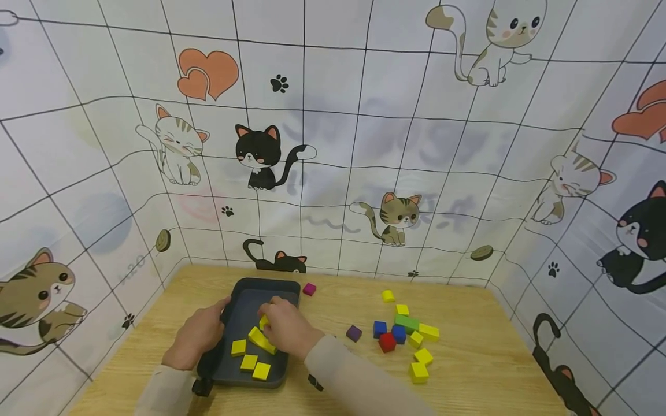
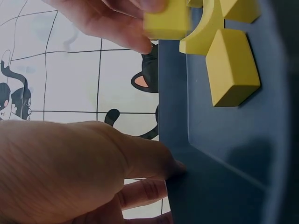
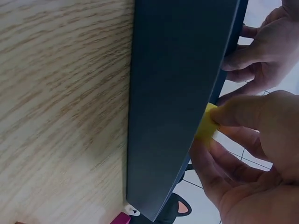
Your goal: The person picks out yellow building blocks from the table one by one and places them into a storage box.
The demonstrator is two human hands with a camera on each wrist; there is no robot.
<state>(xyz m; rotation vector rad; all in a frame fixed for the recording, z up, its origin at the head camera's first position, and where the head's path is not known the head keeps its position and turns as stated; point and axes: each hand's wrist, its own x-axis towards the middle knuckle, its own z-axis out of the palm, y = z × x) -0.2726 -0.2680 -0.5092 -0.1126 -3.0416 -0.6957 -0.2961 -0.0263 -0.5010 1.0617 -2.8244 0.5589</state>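
Note:
A dark grey rectangular tray sits on the left half of the table, several yellow blocks inside it. Its left wall is gripped by my left hand, thumb over the rim and fingers outside, as the left wrist view shows. Over the tray my right hand pinches a yellow block between thumb and fingers. In the left wrist view this block is close beside a yellow arch-shaped block, and another yellow block lies on the tray floor.
Right of the tray on the wooden table are a magenta block, a purple block, a red block, blue blocks, a green block and several yellow blocks. Cat-print cloth surrounds the table's back and sides.

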